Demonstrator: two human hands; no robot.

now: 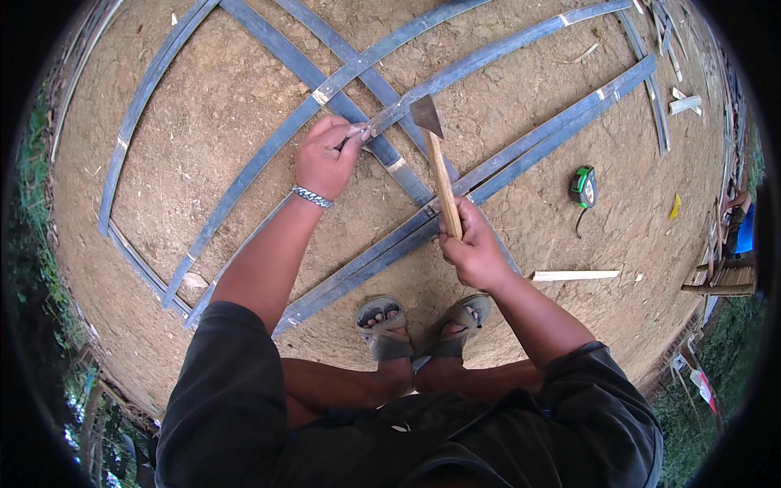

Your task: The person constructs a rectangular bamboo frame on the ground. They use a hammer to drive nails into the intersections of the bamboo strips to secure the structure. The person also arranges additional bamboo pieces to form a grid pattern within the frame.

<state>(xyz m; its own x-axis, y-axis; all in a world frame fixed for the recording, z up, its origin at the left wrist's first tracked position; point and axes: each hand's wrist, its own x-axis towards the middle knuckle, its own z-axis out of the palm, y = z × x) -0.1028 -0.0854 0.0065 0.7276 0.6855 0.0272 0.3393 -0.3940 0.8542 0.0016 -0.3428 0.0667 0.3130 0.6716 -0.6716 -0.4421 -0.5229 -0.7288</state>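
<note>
dirt ground [553,236] carries grey strip lattice [411,180]; wooden-handled hatchet [441,175] above. right hand [474,246]: fingers wrapped round handle. left hand [327,156]: fingers pinched at a crossing, contents undetermined. misaimed swing could strike them.

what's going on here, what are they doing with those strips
The right hand grips a hatchet-like tool by its wooden handle. The left hand has its fingertips at one of the crossed grey strips; whether they pinch something small is hard to tell. The strips lie on bare earth, with a green-and-black tape measure to the right.
</note>
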